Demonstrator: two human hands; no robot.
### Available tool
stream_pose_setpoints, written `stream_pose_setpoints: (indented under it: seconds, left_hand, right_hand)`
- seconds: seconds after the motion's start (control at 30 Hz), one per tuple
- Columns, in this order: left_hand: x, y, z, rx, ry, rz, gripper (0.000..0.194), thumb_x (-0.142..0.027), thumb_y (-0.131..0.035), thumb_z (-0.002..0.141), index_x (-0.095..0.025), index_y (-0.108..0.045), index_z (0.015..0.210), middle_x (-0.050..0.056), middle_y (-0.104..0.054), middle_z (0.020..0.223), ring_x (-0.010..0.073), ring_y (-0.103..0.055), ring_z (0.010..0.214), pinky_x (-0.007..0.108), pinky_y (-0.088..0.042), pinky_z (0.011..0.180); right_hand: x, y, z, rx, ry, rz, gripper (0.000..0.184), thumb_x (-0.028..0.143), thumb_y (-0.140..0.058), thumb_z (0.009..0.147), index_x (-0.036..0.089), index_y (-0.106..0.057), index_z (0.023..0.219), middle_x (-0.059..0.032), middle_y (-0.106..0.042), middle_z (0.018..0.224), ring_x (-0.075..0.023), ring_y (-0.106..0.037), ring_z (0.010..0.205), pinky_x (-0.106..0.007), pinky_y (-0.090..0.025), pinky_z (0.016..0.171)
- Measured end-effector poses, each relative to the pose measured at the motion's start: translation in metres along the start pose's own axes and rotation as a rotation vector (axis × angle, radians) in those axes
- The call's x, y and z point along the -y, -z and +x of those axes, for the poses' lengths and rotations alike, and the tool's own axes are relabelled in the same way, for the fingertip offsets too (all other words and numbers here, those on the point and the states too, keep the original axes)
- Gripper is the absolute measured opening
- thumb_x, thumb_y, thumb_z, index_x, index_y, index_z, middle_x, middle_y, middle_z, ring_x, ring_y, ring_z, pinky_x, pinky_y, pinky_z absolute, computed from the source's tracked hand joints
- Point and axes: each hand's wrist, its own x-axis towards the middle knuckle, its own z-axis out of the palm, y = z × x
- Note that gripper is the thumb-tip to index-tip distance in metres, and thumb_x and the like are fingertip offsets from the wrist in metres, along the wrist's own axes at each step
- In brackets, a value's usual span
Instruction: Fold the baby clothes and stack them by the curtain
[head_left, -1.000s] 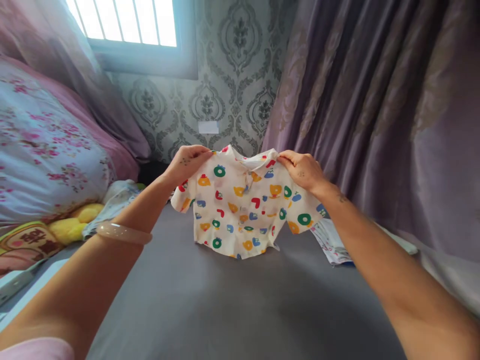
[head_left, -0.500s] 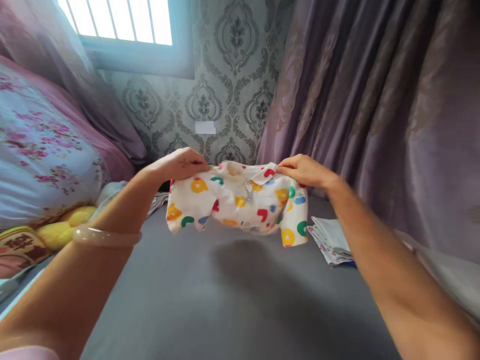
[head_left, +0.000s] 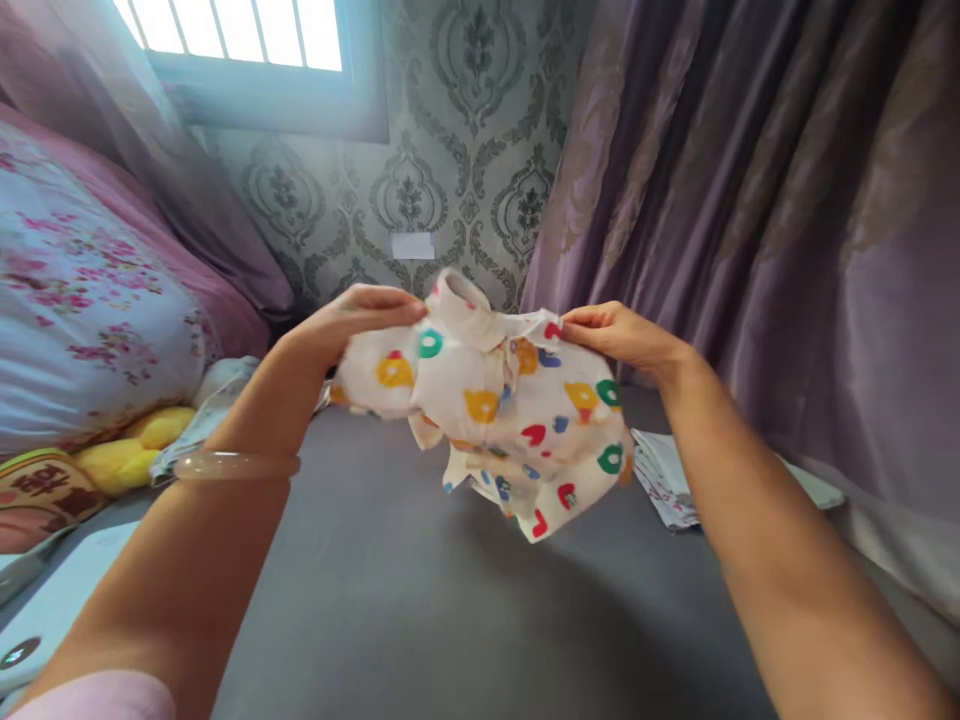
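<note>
Patterned wallpaper (head_left: 409, 195) lines the far side as, above a gray sheet (head_left: 375, 620), I have the left hand (head_left: 366, 316) and right hand (head_left: 621, 332) pinching a printed shirt (head_left: 484, 395) on either side of its collar (head_left: 459, 312). I judge it light and limp, best gripped by the shoulders (head_left: 576, 360).

A bright barred window (head_left: 244, 35) is set in a grey damask-patterned wall (head_left: 476, 160), which is partly covered at right by a shiny purple curtain (head_left: 720, 200).

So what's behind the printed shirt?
Behind the printed shirt, patterned wallpaper shows above it and the grey surface below it. Whatever its cloth covers in between can't be seen.
</note>
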Motion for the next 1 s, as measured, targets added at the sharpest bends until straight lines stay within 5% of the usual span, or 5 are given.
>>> stream_pose_setpoints:
  seconds: [0.07,0.27,0.57,0.77,1.0]
  left_hand:
    - [-0.001,-0.003,0.002,0.083,0.064,-0.007,0.031,-0.049,-0.071,0.068,-0.019,-0.074,0.077,0.004,-0.067,0.064,0.0191,-0.065,0.059,0.028,-0.051,0.05]
    - [0.008,-0.007,0.008,0.088,0.084,-0.159,0.036,-0.052,-0.075,0.064,-0.019,-0.073,0.077,0.004,-0.069,0.065,0.0193,-0.064,0.058,0.028,-0.052,0.049]
    - [0.032,-0.014,0.022,0.112,0.104,-0.058,0.036,-0.052,-0.073,0.065,-0.017,-0.07,0.072,0.003,-0.064,0.061,0.0143,-0.057,0.053,0.025,-0.044,0.049]
    - [0.044,-0.031,0.042,-0.203,0.037,0.082,0.027,-0.044,-0.06,0.076,-0.017,-0.065,0.073,-0.002,-0.055,0.057,0.0108,-0.046,0.052,0.022,-0.036,0.05]
    - [0.029,-0.043,0.03,-0.424,-0.024,0.431,0.023,-0.033,-0.046,0.087,-0.019,-0.064,0.089,0.003,-0.061,0.075,0.0172,-0.053,0.073,0.027,-0.039,0.068]
  right_hand:
    - [-0.001,-0.001,0.002,0.029,-0.022,-0.051,0.035,0.052,-0.077,0.067,0.02,-0.075,0.082,-0.0021,-0.072,0.068,-0.018,-0.065,0.059,-0.025,-0.051,0.048]
    - [-0.008,0.003,0.008,0.055,-0.018,-0.058,0.037,0.055,-0.077,0.065,0.021,-0.075,0.081,-0.0022,-0.071,0.068,-0.0157,-0.063,0.054,-0.024,-0.047,0.043]
    - [-0.035,0.002,0.033,-0.155,0.046,-0.07,0.037,0.056,-0.073,0.068,0.021,-0.072,0.082,-0.001,-0.068,0.064,-0.015,-0.059,0.051,-0.025,-0.046,0.043]
    - [-0.041,-0.002,0.053,-0.307,0.27,-0.271,0.037,0.054,-0.061,0.08,0.02,-0.072,0.091,-0.0041,-0.073,0.085,-0.0208,-0.065,0.076,-0.029,-0.051,0.065]
    - [-0.025,-0.011,0.042,-0.476,0.327,-0.618,0.033,0.044,-0.048,0.091,0.022,-0.071,0.101,-0.0039,-0.072,0.084,-0.0208,-0.065,0.077,-0.028,-0.046,0.066]
